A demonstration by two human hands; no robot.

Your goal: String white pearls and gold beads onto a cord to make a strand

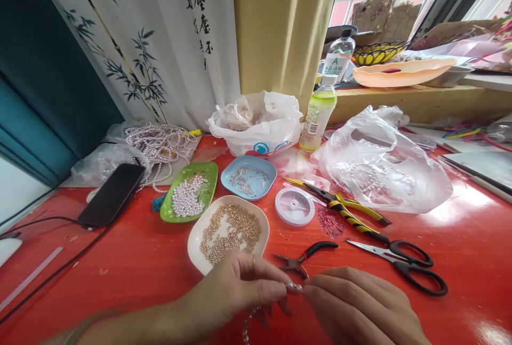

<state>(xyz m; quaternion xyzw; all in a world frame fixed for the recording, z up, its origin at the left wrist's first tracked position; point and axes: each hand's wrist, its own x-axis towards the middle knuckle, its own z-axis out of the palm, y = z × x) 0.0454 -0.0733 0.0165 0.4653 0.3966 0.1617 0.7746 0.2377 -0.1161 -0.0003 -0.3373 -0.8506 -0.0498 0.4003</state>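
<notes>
My left hand [240, 287] and my right hand [360, 305] meet at the bottom middle, just above the red table [140, 270]. Between their pinched fingertips sits a short run of pearl beads [294, 286]. From my left hand a strand of beads [248, 323] hangs down. Just beyond my fingers lie small black-handled pliers [306, 257]. A white dish of small gold beads [230, 230] is right behind my left hand.
A green dish of white pearls [190, 193], a blue dish of metal pins [248, 177], a thread spool [295, 206], yellow-black pliers [344, 209], black scissors [400, 259], a phone [112, 194], plastic bags [384, 163], a bottle [318, 113].
</notes>
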